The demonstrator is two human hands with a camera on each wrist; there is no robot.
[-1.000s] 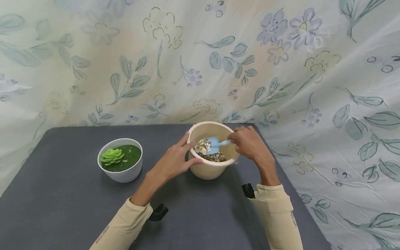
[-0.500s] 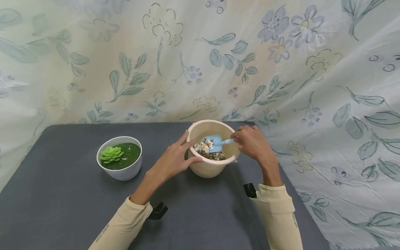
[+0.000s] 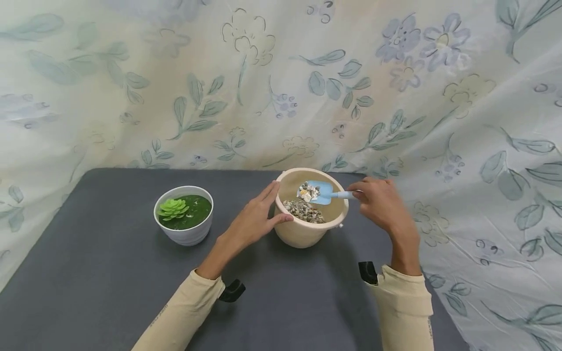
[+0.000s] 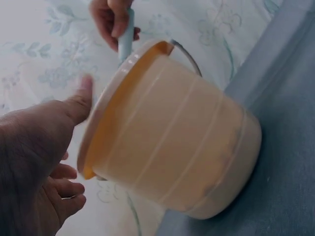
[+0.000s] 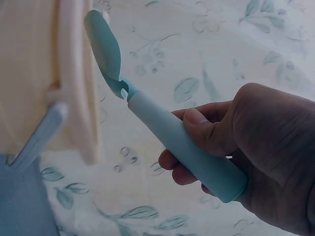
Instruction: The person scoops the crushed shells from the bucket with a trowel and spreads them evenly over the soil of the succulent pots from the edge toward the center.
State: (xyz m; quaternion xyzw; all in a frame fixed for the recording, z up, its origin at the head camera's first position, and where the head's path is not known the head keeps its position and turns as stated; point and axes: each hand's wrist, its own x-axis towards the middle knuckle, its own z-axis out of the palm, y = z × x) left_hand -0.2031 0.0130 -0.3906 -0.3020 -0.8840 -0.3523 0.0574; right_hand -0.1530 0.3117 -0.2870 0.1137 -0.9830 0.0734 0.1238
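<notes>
A cream bucket (image 3: 300, 237) stands upright on the table, with gravel (image 3: 304, 211) inside. My right hand (image 3: 381, 201) grips the handle of a light-blue toy shovel (image 3: 325, 191); its thumb and curled fingers around the handle show clearly in the right wrist view. On the shovel's blade, level with the upper part of the bucket, lie pale pebbles (image 3: 309, 191). Beside the bucket's left rim is my left hand (image 3: 250, 222), its fingers extended. In the left wrist view its thumb (image 4: 84, 96) is blurred and seems just off the rim.
Left of the bucket sits a white bowl (image 3: 190, 237) with a green surface and a green succulent (image 3: 173, 208). The bucket's grey handle (image 5: 42, 135) hangs at its side. A floral cloth (image 3: 281, 87) rises behind and right of the dark table (image 3: 110, 273).
The shovel has come up off the gravel and shifted right, carrying pebbles. My left fingers, earlier over the bucket's rim, have drawn back to its outer left side. The view has turned slightly.
</notes>
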